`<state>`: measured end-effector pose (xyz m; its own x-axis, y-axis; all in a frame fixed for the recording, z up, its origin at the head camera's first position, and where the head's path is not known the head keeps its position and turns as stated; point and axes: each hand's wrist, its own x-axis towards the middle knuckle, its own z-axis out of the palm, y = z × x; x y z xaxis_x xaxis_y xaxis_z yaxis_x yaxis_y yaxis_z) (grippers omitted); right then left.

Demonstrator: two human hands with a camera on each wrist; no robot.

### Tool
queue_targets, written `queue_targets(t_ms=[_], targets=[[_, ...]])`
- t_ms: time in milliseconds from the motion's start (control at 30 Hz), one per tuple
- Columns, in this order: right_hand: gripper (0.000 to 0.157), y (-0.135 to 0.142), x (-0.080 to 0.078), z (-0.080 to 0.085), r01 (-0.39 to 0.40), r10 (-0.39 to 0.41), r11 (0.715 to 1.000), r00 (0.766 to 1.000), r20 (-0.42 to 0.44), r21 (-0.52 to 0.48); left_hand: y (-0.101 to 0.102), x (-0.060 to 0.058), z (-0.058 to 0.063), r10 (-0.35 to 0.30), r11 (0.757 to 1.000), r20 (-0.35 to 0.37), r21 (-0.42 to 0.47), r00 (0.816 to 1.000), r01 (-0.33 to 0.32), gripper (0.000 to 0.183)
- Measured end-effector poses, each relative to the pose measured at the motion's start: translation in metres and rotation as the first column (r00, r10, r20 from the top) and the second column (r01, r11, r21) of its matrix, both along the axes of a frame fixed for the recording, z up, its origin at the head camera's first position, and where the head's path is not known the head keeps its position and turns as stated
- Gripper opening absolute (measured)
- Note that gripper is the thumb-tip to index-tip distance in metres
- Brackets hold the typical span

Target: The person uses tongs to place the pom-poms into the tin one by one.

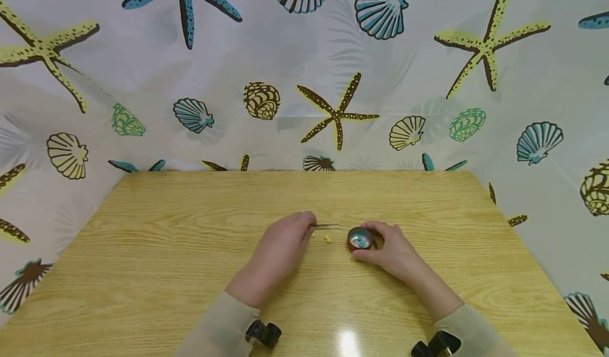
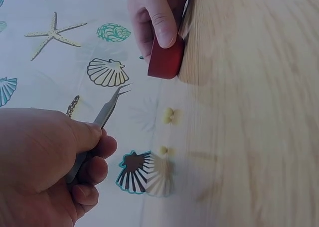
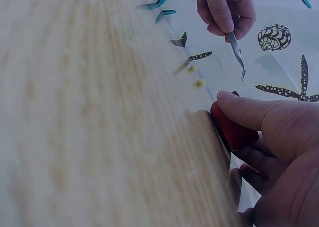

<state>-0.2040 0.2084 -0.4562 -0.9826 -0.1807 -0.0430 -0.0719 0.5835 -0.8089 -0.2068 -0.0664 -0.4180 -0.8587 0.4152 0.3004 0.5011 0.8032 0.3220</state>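
Between its thumb and fingers, my left hand (image 1: 285,246) pinches a pair of steel tweezers (image 2: 106,112). The tweezers' bent tips point right toward the cup, slightly apart with nothing between them. My right hand (image 1: 394,247) grips a small red cup (image 2: 166,61) with a shiny silvery inside, thumb on the near side and fingers around the far side. In the head view the cup stands on the table, its mouth facing up. Small yellow beads (image 1: 327,239) lie on the table between the hands, two of them close together. Another yellow bead (image 2: 163,150) sits nearer the left hand.
The wooden table (image 1: 190,214) spreads out on all sides of the hands. A white cloth (image 1: 285,145) printed with starfish and shells hangs behind it and at both sides. Dark camera mounts (image 1: 263,333) are strapped on both sleeved wrists.
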Motion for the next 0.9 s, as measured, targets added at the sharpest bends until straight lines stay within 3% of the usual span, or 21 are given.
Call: queue_targets(t_ms=[400, 900], targets=[[0.065, 0.000, 0.000, 0.002, 0.001, -0.001, 1.000, 1.000, 0.002, -0.009, -0.021, -0.002, -0.002, 0.058, 0.998, 0.041, 0.005, 0.997, -0.059, 0.009], [0.064, 0.001, 0.000, -0.001, -0.006, 0.006, 1.000, 1.000, -0.011, 0.009, -0.038, -0.002, -0.006, 0.077, 0.997, 0.045, -0.008, 0.996, -0.077, 0.007]])
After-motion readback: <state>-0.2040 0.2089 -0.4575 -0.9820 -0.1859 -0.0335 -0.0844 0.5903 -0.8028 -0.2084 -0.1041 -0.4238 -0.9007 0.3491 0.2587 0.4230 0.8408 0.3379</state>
